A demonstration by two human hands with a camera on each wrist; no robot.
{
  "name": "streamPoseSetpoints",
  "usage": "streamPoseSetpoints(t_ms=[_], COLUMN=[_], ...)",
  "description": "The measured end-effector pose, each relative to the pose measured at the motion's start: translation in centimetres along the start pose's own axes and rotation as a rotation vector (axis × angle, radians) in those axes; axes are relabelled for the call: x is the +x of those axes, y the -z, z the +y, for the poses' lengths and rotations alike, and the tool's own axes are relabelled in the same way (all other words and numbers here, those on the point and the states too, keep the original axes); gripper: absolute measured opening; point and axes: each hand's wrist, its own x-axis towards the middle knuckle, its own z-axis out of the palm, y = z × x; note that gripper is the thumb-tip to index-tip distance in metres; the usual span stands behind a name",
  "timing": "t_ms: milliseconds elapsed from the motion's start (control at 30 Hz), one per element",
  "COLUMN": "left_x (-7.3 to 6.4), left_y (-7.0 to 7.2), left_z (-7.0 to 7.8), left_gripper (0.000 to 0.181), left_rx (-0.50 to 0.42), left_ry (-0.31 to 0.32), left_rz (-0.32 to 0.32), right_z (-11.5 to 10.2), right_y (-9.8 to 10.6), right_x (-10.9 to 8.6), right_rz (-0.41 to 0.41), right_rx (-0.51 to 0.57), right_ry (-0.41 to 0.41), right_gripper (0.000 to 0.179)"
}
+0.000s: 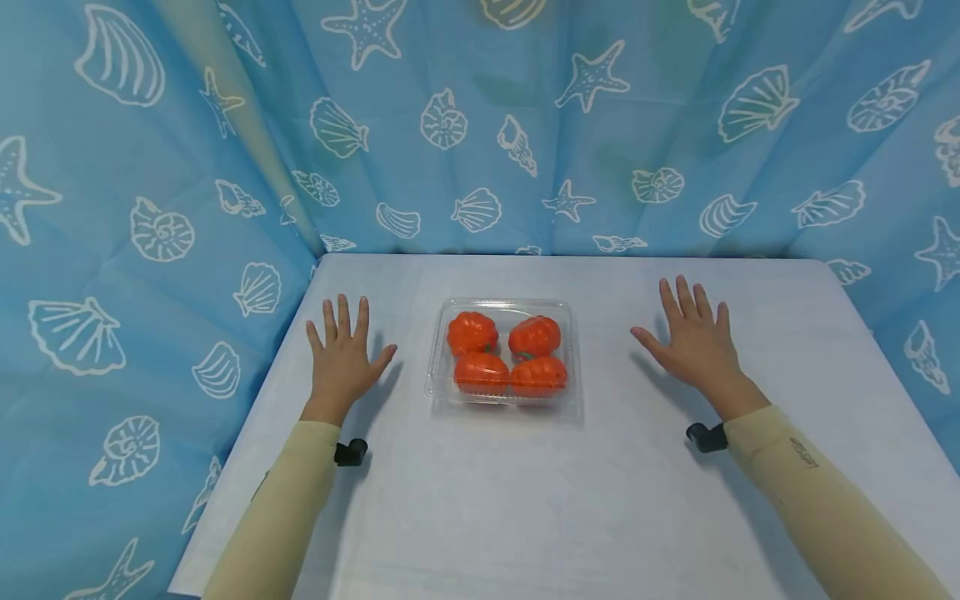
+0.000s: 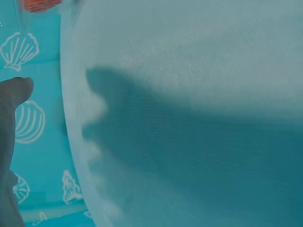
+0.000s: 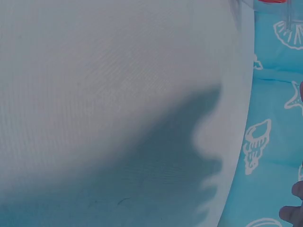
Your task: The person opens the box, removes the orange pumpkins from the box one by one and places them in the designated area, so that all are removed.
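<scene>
A clear plastic box [image 1: 504, 400] stands on the white table, holding several glossy orange-red, lobed vegetables [image 1: 536, 377] that look like bell peppers, with bits of green on them. To its left, my left hand [image 1: 340, 358] is held with straight, spread fingers, apart from the box. My right hand [image 1: 697, 346] is on the other side, also spread and farther from the box. Neither hand holds anything, and each casts a shadow on the tabletop. The left wrist view catches the thumb [image 2: 19, 92]; the right wrist view has fingertips [image 3: 293, 208] at its edge.
The white table [image 1: 510, 508] reaches back to a blue curtain [image 1: 495, 75] printed with shells and starfish, which also hangs along the left and right sides. A small black wrist device [image 1: 351, 452] sits by the left cuff, another [image 1: 707, 437] by the right.
</scene>
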Motion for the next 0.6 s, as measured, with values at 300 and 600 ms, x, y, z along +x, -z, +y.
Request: streamPoseSetpoints(t_ms=[300,600], left_x=[-1.1,-2.5], left_y=[0.5,0.5], left_z=[0.5,1.3], left_gripper=[0.076,0.048], left_rx=[-0.073,-0.263], left_ry=[-0.038,-0.046], left_rz=[0.1,0.226], right_z=[-0.7,-1.8], right_y=[0.4,1.1], right_x=[-0.6,-1.9], right_rz=[0.033,0.085], right_rx=[0.054,0.141], right_ry=[0.033,0.065], right_gripper=[0.093,0.081])
